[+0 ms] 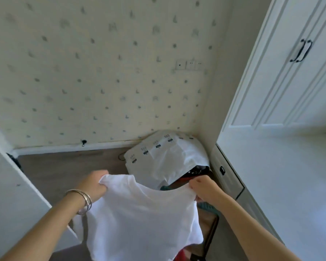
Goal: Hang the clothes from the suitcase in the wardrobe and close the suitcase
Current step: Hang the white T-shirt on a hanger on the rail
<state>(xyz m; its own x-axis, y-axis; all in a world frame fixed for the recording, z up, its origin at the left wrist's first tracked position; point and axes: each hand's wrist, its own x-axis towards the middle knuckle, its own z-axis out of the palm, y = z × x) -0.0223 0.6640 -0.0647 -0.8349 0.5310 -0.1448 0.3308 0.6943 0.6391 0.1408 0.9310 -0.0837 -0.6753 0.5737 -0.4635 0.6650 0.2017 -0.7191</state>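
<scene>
A white T-shirt (139,213) hangs spread out in front of me, held up by its two shoulders. My left hand (94,185), with silver bangles on the wrist, grips the left shoulder. My right hand (203,189) grips the right shoulder. Below and behind the shirt, the open suitcase (209,228) shows only a dark frame edge, with teal and red clothing peeking out. The white wardrobe (290,81) stands at the right, its doors with dark handles closed.
A white plastic-wrapped bundle (167,159) sits on the floor in the corner by the patterned wall. A white door (11,185) stands at the left. A low white drawer unit (226,174) lies at the wardrobe's base. Grey wooden floor (64,166) lies ahead.
</scene>
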